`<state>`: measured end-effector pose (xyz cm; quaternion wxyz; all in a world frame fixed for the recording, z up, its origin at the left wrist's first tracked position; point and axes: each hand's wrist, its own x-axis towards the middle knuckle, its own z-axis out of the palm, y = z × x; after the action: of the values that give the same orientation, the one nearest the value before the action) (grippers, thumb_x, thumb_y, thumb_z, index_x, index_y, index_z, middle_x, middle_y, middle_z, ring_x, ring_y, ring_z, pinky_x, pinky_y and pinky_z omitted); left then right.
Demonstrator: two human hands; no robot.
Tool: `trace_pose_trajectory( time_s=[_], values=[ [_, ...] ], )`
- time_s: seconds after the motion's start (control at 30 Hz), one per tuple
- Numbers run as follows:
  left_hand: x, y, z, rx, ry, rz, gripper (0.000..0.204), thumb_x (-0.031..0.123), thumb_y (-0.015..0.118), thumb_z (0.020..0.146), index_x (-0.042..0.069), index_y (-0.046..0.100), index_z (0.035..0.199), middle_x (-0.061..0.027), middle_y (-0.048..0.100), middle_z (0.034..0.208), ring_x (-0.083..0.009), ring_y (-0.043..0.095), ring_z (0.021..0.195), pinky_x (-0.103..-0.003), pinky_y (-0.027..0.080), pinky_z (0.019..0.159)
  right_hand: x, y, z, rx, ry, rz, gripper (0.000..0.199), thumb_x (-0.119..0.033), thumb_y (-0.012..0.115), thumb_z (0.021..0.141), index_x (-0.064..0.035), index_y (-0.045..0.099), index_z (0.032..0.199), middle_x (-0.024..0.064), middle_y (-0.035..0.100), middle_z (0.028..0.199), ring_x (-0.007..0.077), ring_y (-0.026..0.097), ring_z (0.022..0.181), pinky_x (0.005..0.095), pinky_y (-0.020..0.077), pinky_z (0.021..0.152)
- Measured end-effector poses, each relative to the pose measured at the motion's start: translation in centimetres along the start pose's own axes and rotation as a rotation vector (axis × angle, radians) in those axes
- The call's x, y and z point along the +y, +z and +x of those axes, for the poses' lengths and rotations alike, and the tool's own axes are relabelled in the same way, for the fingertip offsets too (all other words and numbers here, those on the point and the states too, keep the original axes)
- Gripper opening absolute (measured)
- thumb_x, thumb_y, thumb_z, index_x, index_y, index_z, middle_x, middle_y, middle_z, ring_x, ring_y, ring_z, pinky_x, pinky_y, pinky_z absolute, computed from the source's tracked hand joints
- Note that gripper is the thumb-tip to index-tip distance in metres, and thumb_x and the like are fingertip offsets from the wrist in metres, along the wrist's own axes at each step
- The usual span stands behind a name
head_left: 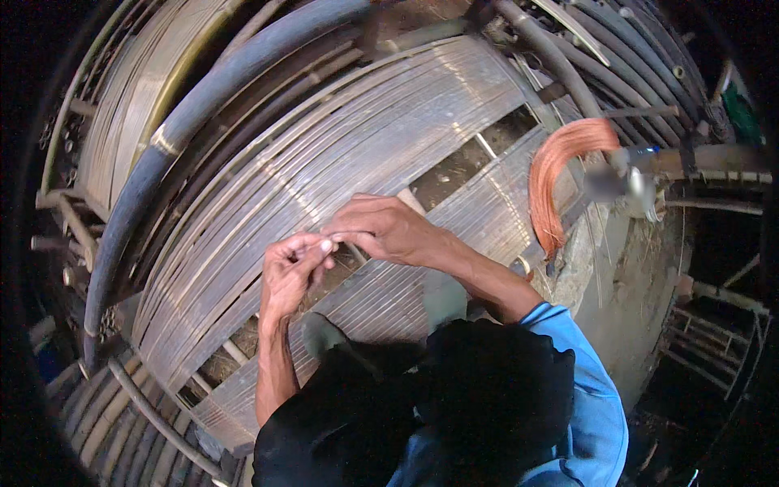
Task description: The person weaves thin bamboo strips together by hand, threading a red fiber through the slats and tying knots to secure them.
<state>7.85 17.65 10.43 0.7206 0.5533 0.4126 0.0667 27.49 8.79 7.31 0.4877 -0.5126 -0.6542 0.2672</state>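
Note:
My left hand [290,266] and my right hand [388,229] meet in front of me, with thumbs and fingertips pinched close together. What lies between the fingertips, if anything, is too small to make out. Both hands are over a platform of thin bamboo slats [243,219], apart from its surface as far as I can tell. Beyond my right forearm, a thick bundle of orange strands [545,183] hangs bent over at the platform's right end.
A thick dark pole [203,93] curves along the far left side. Gaps with crosspieces [485,144] break the slatted platform. More poles [641,57] lie at the back right, and a bamboo rack [710,337] stands at the right. Several poles [138,414] lie at lower left.

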Motion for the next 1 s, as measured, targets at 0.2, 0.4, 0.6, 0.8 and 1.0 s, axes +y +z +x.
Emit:
trace_pose_trajectory(
  time_s=[0.2, 0.4, 0.6, 0.8, 1.0],
  values=[
    [-0.5, 0.9, 0.1, 0.096, 0.051, 0.097, 0.015, 0.016, 0.074, 0.09, 0.002, 0.076, 0.094, -0.0001, 0.066, 0.069, -0.0034, 0.052, 0.059, -0.021, 0.037, 0.052, -0.8, -0.5, -0.8, -0.036, 0.098, 0.018, 0.011, -0.009, 0.068, 0.089, -0.0035, 0.071, 0.099, 0.0098, 0.071, 0.093, 0.0237, 0.066, 0.086, 0.0341, 0.0536, 0.077],
    [-1.7, 1.3, 0.7, 0.362, 0.084, 0.05, 0.017, 0.012, 0.08, 0.084, 0.0, 0.075, 0.095, -0.0004, 0.066, 0.066, -0.0029, 0.049, 0.052, -0.018, 0.034, 0.047, 0.2, 0.9, -1.5, 0.04, 0.759, 0.695, 0.02, -0.016, 0.066, 0.096, 0.0012, 0.07, 0.104, 0.0052, 0.07, 0.09, 0.0069, 0.062, 0.076, 0.0223, 0.0515, 0.068],
    [-5.1, 2.1, 2.1, 0.4, 0.119, -0.176, 0.017, 0.008, 0.078, 0.085, -0.004, 0.073, 0.095, -0.0071, 0.07, 0.072, -0.0074, 0.059, 0.056, -0.02, 0.044, 0.048, 1.5, 2.7, -3.1, 0.208, 0.802, 1.251, 0.023, -0.018, 0.069, 0.093, 0.0032, 0.071, 0.103, 0.0059, 0.071, 0.088, 0.007, 0.062, 0.076, 0.0217, 0.051, 0.066],
    [-6.6, 2.3, 1.9, 0.221, 0.11, -0.444, 0.02, 0.005, 0.072, 0.089, -0.009, 0.071, 0.103, -0.0118, 0.072, 0.086, -0.0117, 0.064, 0.068, -0.023, 0.051, 0.06, 0.2, 3.8, -3.0, 0.13, 0.648, 0.276, 0.016, -0.013, 0.071, 0.09, 0.0005, 0.074, 0.096, 0.0067, 0.072, 0.08, 0.007, 0.062, 0.065, 0.0246, 0.0501, 0.057],
    [-6.3, 2.6, 1.6, 0.258, 0.153, -0.332, 0.021, 0.005, 0.067, 0.091, -0.009, 0.07, 0.106, -0.0116, 0.072, 0.09, -0.0146, 0.066, 0.076, -0.025, 0.052, 0.065, 0.0, 3.8, -3.0, 0.062, 0.662, 0.184, 0.015, -0.009, 0.071, 0.09, 0.0014, 0.073, 0.101, 0.0038, 0.073, 0.087, 0.004, 0.061, 0.072, 0.0202, 0.0486, 0.063]
  ],
)
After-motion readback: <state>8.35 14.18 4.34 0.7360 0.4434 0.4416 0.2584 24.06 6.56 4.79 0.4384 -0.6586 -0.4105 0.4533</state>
